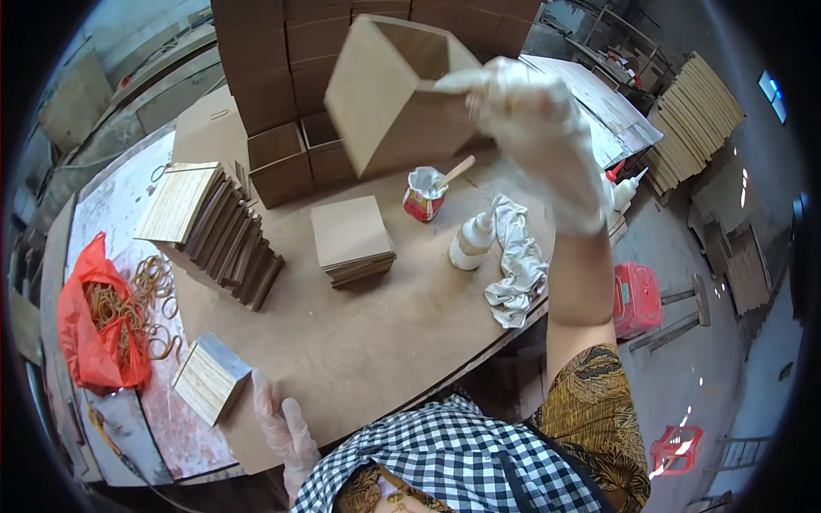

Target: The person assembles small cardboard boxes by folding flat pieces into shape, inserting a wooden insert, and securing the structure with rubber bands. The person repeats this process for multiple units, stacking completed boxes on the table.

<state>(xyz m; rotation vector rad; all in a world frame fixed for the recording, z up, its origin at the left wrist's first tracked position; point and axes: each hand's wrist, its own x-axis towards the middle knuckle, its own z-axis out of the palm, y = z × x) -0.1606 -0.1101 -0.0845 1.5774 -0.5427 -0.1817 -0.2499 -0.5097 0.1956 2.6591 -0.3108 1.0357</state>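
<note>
My right hand [532, 115], in a whitish glove, grips the edge of an open-topped wooden box [363, 98]. The box is tilted and raised above the far part of the table. Motion blurs that hand a little. My left hand [289, 432], in a clear thin glove, lies low at the table's front edge with its fingers apart and nothing in them. Beside it is a small block [208, 380] with a pale wood-grain face and a grey face. A low stack of square brown panels [351, 231] rests mid-table. Left of that leans a taller stack of wooden panels [227, 227].
Rows of brown boxes [278, 162] form a wall at the back. A glue bottle [470, 244], a crumpled white cloth [517, 265] and a small tub [423, 197] with a wooden stick stand to the right. A red bag of rubber bands [98, 325] sits left.
</note>
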